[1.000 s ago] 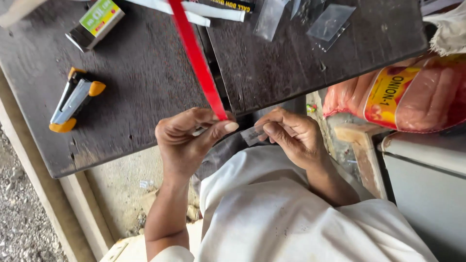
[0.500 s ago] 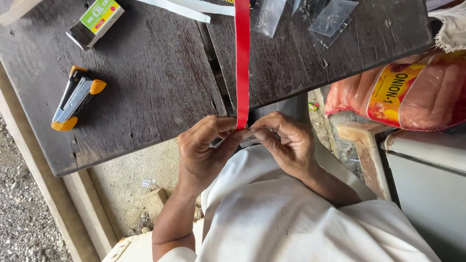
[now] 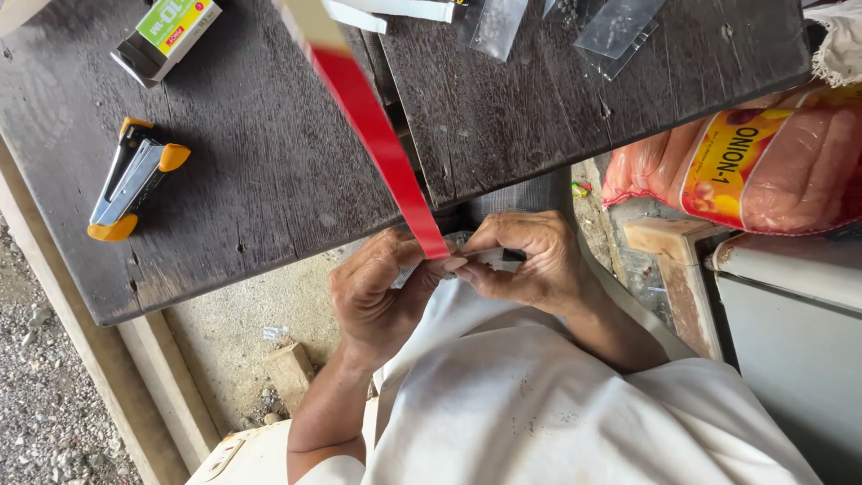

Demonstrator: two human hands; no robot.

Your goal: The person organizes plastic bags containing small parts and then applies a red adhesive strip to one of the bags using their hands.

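A long red strip [image 3: 377,144] rises from my fingers and leans up to the left over the dark wooden table [image 3: 269,180]. My left hand [image 3: 377,292] pinches the strip's lower end with thumb and fingers, just below the table's near edge. Pressed against it, my right hand [image 3: 530,260] is closed on the same end, together with a small pale piece [image 3: 489,256] that is mostly hidden by my fingers. Both hands sit above my lap, which is covered in white cloth [image 3: 539,404].
A yellow and grey stapler [image 3: 130,180] lies on the table's left part, a small green box [image 3: 166,31] behind it. Clear plastic bags [image 3: 620,22] and white strips [image 3: 395,11] lie at the far edge. An orange mesh sack [image 3: 754,157] and a white box [image 3: 799,332] stand at right.
The red strip stood straight up half a second ago and now leans left. My hands stay together at the table's edge, still pinching its lower end.
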